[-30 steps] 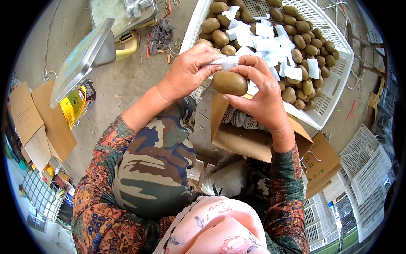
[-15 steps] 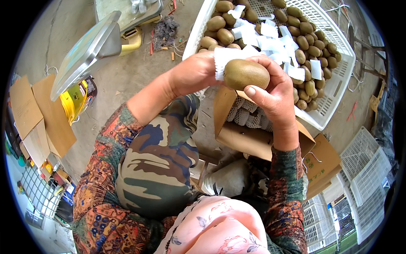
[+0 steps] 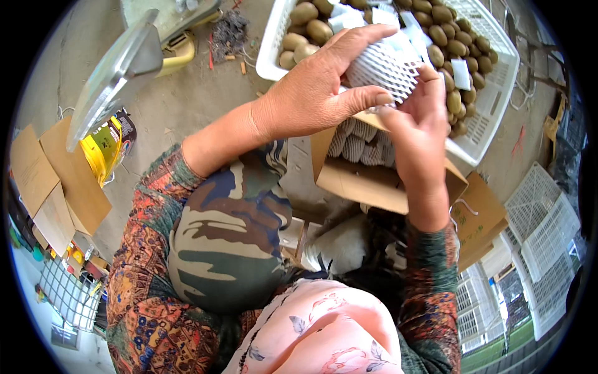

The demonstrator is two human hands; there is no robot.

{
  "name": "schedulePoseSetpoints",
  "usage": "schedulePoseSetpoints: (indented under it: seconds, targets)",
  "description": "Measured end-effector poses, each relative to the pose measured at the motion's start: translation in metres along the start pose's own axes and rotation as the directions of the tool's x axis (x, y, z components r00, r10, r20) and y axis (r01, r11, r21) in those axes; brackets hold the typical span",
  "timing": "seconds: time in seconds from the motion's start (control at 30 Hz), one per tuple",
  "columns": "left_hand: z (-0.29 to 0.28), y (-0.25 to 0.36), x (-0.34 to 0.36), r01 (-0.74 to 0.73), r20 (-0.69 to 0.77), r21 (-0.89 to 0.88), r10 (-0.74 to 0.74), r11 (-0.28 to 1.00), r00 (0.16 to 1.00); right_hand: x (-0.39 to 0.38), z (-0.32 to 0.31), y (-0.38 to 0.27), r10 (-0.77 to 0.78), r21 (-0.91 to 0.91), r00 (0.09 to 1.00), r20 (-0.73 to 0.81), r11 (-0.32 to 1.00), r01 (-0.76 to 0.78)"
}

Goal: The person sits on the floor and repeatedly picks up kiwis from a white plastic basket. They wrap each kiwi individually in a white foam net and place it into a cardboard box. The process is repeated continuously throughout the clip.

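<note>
Over the near side of the big white crate (image 3: 496, 115), a two-handed hold, up in the air! A slip now could send the load down onto the bare kiwifruit (image 3: 458, 48) heaped in there, knocking them about. Let it drop nearer and the open cardboard carton (image 3: 361, 187) could catch it, with the netted pieces (image 3: 364, 146) inside taking the bump.

Down a size, to the hands: left hand (image 3: 305, 93) spread broad, fingers stretched along the far side, thumb laid across the near side. Right hand (image 3: 418, 128) more curled, fingers about the right end, thumb low beside its partner. Neither is closed tight; both bend around one white foam net (image 3: 383, 70), and that sits squarely between them, out by the fingers rather than deep in the palms.

It bulges as though over a fruit, but what's inside I can't make out! Thin mesh, mind: too hard a tug from the right fingers could tear it, a lopsided pull could leave one end uncovered, and a heavy left thumb could bruise whatever's underneath.
</note>
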State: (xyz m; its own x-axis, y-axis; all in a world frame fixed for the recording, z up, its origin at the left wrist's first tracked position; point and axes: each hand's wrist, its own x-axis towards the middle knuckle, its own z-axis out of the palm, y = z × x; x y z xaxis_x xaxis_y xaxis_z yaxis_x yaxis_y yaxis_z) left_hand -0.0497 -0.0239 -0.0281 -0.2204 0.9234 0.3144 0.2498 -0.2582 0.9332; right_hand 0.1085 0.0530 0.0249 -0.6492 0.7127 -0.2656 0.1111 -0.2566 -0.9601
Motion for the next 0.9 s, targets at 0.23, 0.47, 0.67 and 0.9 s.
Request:
schedulePoseSetpoints:
  seconds: [0.23,0.47,0.67,0.9]
  targets:
    - [0.022,0.018,-0.01,-0.138,0.412,-0.029,0.138,0.99,0.901,-0.059,-0.059,-0.023,0.602,-0.183,0.753,0.264,0.798,-0.574]
    - [-0.026,-0.022,-0.018,0.467,0.03,0.12,-0.474,0.876,0.88,-0.08,-0.097,0.129,0.65,0.01,0.631,-0.424,0.7,-0.714]
    - [-0.011,-0.09,-0.022,0.295,0.093,0.357,-0.348,0.886,0.933,-0.053,-0.088,0.175,0.399,-0.934,0.881,-0.255,0.134,-0.331]
    - [0.046,-0.158,0.009,-0.064,0.302,0.708,-0.22,0.704,0.928,-0.01,-0.055,0.002,0.684,-0.875,0.615,0.392,0.484,0.019]
